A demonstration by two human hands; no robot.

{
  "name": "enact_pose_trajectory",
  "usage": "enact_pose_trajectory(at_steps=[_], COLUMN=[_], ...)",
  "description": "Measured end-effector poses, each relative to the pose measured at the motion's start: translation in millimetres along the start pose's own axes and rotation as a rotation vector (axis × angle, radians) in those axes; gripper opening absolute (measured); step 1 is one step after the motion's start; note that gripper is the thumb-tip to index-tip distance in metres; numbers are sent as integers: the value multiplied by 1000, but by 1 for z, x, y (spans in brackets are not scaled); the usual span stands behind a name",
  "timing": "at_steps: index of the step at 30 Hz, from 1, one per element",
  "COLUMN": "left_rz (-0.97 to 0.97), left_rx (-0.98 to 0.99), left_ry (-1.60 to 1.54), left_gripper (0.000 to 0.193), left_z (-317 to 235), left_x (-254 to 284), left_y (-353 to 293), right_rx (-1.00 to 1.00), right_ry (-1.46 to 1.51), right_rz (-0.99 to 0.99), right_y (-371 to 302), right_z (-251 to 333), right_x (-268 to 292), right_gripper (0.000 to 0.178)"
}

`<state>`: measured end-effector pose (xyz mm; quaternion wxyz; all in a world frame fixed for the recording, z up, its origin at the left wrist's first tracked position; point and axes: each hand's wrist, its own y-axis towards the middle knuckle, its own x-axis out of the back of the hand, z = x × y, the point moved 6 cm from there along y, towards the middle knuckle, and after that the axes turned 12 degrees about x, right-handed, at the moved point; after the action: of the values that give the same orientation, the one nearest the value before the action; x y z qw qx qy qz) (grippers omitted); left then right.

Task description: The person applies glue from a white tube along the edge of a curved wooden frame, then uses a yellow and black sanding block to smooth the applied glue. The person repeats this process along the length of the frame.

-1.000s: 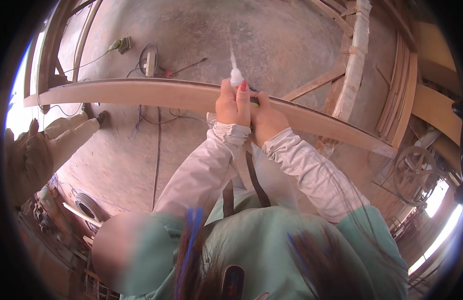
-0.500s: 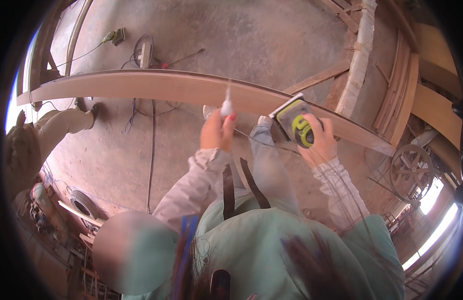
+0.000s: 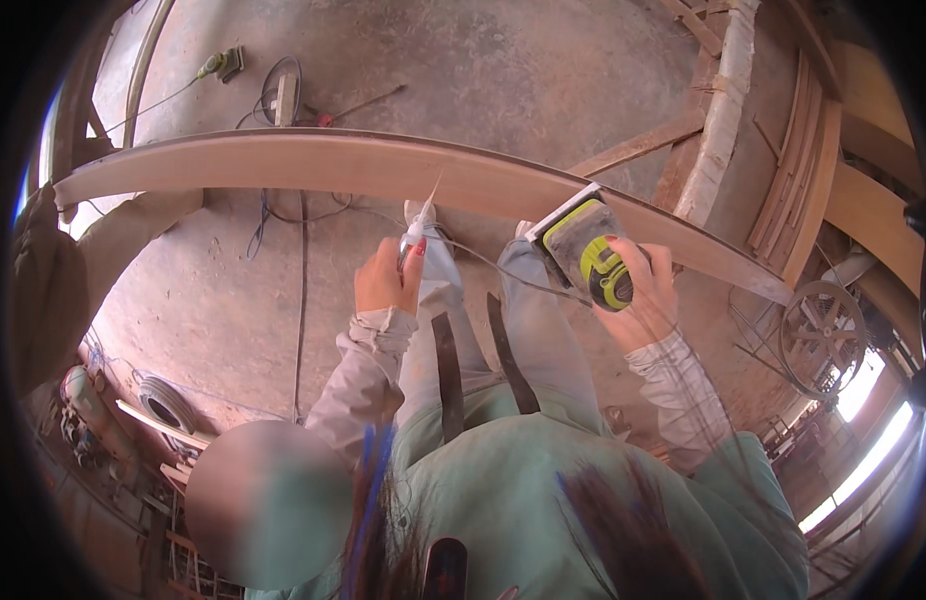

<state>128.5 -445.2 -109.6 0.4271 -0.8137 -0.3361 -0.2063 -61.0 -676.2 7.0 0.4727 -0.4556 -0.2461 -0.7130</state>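
A small white bottle with a long thin nozzle is pinched in my left hand, its tip pointing up and away from me over the wooden plank. My right hand wraps round the grip of a green and grey electric sander. The sander is tilted, with its pale pad edge beside the plank's near side; whether they touch I cannot tell. Long and gently curved, the plank runs from left to right in front of my legs.
Another person's leg stands by the plank's left end. Beyond the plank, a second green sander and cables lie on the concrete floor. Timber framing and a spoked wheel stand at the right; a tyre lies at the lower left.
My left hand has drawn back toward me and leftward with the bottle. The sander has shifted only slightly. At the left, the other person and the plank's end have moved a little.
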Motion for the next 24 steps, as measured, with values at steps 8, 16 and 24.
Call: enact_pose_trajectory(at_steps=[8,16,24], left_rz=[-23,-36,-31], left_rx=[-9,26,-15], left_ry=[33,-9,-105], left_gripper=[32,31,35], left_z=[0,11,17], left_x=[0,5,17], left_y=[7,6,-2], right_rx=[-38,-56,-49], right_ry=[6,40,23], right_rz=[8,25,44], right_y=[-5,-5,4], right_z=[3,3,8], right_x=[0,0,-2], right_gripper=[69,68,68])
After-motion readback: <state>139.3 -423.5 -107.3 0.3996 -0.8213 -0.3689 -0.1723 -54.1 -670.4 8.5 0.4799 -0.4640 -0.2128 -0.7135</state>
